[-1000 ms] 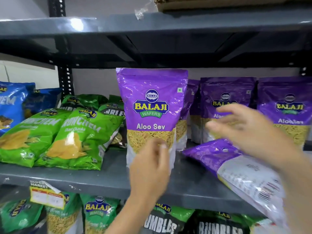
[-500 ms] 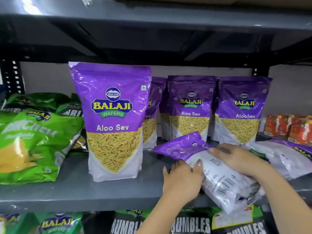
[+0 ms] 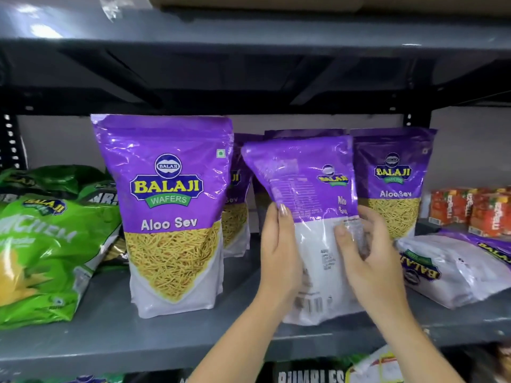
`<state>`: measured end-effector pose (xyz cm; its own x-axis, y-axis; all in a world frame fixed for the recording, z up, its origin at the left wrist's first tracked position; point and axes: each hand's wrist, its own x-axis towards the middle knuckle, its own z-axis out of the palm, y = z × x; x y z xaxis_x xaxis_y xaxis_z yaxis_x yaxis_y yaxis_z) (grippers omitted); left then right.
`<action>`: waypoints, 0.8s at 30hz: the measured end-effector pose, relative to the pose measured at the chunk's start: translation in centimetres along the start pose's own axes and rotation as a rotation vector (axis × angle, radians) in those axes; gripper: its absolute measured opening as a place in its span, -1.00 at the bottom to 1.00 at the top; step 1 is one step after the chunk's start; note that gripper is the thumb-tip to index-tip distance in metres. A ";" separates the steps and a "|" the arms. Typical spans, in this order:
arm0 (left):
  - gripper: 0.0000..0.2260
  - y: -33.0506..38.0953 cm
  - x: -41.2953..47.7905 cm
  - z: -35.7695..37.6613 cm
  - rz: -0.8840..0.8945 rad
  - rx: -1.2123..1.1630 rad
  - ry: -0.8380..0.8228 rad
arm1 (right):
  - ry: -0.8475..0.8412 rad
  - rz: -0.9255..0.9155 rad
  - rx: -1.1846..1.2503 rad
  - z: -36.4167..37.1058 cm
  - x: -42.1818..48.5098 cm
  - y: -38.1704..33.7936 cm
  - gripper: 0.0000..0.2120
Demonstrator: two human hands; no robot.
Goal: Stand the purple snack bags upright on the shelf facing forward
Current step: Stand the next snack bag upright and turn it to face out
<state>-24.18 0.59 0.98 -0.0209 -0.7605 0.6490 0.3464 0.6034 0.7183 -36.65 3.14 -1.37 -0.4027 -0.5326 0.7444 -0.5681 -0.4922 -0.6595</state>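
Note:
A purple Aloo Sev bag (image 3: 309,183) stands upright on the grey shelf (image 3: 110,335) with its printed back side toward me. My left hand (image 3: 279,252) grips its left edge and my right hand (image 3: 367,258) grips its right side. To the left a purple bag (image 3: 168,205) stands upright facing forward near the shelf front. Further back stand two more purple bags, one (image 3: 237,194) partly hidden and one (image 3: 392,183) at the right. Another purple bag (image 3: 453,266) lies flat at the right, back side up.
Green snack bags (image 3: 47,244) lie piled at the left of the shelf. Orange-red packets (image 3: 470,208) sit at the far right. A dark upper shelf (image 3: 249,45) hangs close above the bags. Black and green bags show on the shelf below (image 3: 309,375).
The bag that lay flat under my hands has been raised upright between both hands. The view has shifted slightly right and closer.

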 end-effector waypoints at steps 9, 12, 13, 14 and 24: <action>-0.80 -0.1 3.0 -2.4 0.075 -0.007 0.080 | 0.040 0.269 0.436 0.2 1.8 1.5 -0.68; -0.82 1.1 4.1 -1.7 0.042 0.020 0.065 | 0.037 0.271 0.504 0.0 4.3 0.0 -0.72; -0.79 1.4 4.4 -1.5 0.021 0.032 0.066 | 0.034 0.271 0.507 0.0 5.0 -0.3 -0.73; -0.76 1.7 4.6 -1.4 -0.003 0.043 0.072 | 0.023 0.273 0.511 -0.2 5.6 -0.4 -0.77; -0.85 1.4 7.1 -1.5 0.197 0.258 0.285 | 0.021 0.299 0.590 -0.3 8.0 0.6 -0.77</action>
<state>-22.43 -4.34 6.26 0.2948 -0.6389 0.7105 0.0716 0.7562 0.6504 -40.45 -1.27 4.22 -0.4993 -0.6940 0.5187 0.0565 -0.6235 -0.7798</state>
